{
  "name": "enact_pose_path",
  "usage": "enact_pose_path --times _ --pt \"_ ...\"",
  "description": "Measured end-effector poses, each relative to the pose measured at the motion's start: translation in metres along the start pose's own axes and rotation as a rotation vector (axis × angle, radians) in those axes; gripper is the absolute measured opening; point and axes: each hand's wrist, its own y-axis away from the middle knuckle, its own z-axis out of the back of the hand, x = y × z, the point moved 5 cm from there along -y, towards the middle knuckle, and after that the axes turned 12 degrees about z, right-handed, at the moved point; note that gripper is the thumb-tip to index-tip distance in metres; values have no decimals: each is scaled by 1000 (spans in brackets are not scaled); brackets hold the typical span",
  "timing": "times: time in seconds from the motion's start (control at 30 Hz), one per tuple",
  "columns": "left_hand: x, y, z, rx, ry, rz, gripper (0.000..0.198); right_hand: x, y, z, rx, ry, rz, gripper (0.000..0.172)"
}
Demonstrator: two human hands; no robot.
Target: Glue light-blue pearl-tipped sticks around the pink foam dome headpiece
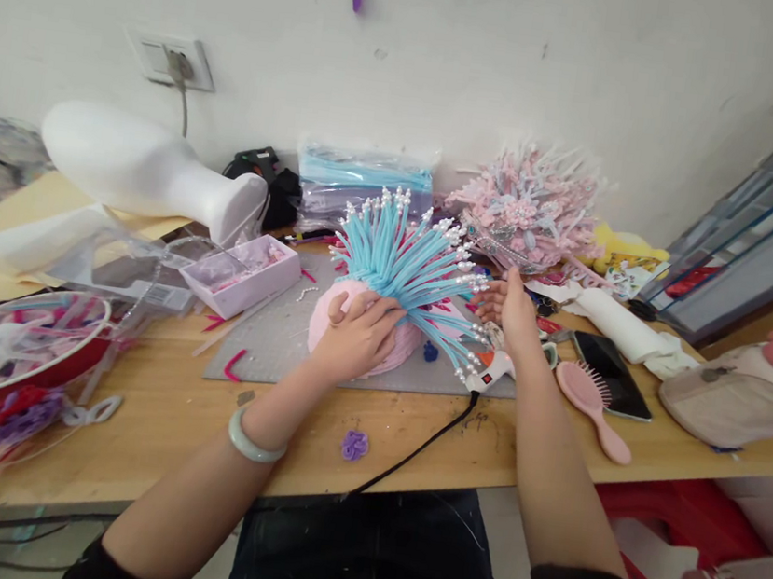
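A fan of blue pipe-cleaner stems tipped with white pearls (409, 255) stands on a pink dome-shaped base (341, 317) on a grey cutting mat (266, 350). My left hand (357, 333) is curled over the pink base, gripping it; a pale bangle sits on that wrist. My right hand (511, 305) reaches to the right side of the fan, fingers spread and touching the pearl tips. A white glue gun (493, 368) with a black cord lies just below my right hand.
A pink floral headpiece (530, 204) stands behind. A white foam head (140, 165) lies at left, near a pink box (248, 272) and a red bowl of trimmings (27, 349). A pink hairbrush (590, 408), a phone (606, 368) and a purple knot (354, 443) lie on the wooden table.
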Motion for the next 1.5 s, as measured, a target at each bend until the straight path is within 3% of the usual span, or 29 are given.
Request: enact_pose_path --times 0.13,0.37,0.57,0.8,1.03,1.5 --pt "0 0 0 4 -6 -2 34 -3 -2 -5 135 -6 3 66" --pt "-1 0 0 16 -6 11 34 -1 -2 -7 119 -20 95 66" --pt "-1 0 1 9 -7 3 34 -2 1 -11 90 -3 81 64" --pt "-1 0 0 23 -2 15 34 17 11 -15 120 -61 221 43" --pt "0 0 1 19 21 20 34 22 18 -23 236 44 238 27" --pt "-1 -1 2 25 11 10 34 21 17 -24 150 226 275 33"
